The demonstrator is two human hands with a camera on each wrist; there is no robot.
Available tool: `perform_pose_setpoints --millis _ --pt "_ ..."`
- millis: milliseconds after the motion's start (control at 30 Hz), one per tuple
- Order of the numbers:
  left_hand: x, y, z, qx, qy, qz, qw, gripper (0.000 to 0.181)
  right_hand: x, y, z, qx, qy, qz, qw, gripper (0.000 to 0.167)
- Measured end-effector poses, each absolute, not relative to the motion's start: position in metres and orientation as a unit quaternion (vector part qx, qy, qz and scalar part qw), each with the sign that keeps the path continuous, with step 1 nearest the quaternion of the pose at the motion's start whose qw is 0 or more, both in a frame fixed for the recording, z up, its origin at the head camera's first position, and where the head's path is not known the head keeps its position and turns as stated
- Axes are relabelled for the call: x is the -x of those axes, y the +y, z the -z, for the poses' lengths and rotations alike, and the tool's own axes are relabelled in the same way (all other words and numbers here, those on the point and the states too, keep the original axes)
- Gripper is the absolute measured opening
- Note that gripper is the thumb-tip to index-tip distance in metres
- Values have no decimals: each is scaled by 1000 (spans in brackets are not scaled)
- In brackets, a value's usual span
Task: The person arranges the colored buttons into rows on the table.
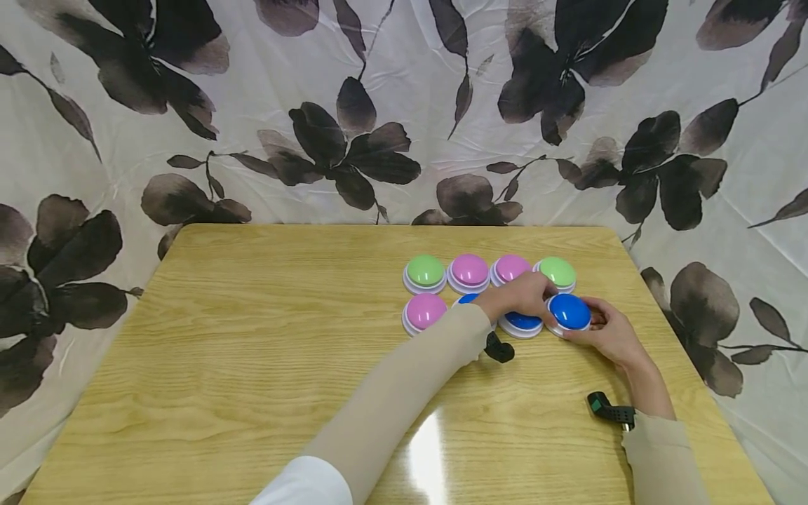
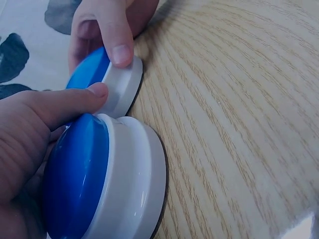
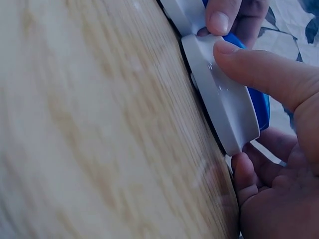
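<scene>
A blue push button with a white base sits at the right end of the front row. My right hand grips it from the right, thumb along the near side of the base in the right wrist view. My left hand reaches across and holds the same button at its left side, with its thumb near the base. Under the left hand is a second blue button, standing beside the held one. A third blue button is mostly hidden behind the left wrist.
A pink button ends the front row at left. Behind stand a green button, two pink buttons and another green button. They rest on a wooden table, with a floral cloth behind.
</scene>
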State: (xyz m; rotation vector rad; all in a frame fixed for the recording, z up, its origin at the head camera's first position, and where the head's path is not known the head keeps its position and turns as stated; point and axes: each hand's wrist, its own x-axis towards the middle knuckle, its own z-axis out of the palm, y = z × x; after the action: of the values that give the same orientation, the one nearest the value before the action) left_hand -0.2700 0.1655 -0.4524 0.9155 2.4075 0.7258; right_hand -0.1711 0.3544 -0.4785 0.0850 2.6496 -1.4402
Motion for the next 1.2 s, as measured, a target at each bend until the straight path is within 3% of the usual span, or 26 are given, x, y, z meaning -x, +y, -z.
perform_pose_setpoints --millis 700,967,1200 --pt "272 162 447 -353 860 -291 224 64 168 361 474 -18 855 513 71 87" --pt "278 134 424 -367 807 -394 242 49 165 359 441 -1 878 479 21 66" --pt "275 81 406 -381 787 -412 257 42 168 354 420 14 900 437 5 61"
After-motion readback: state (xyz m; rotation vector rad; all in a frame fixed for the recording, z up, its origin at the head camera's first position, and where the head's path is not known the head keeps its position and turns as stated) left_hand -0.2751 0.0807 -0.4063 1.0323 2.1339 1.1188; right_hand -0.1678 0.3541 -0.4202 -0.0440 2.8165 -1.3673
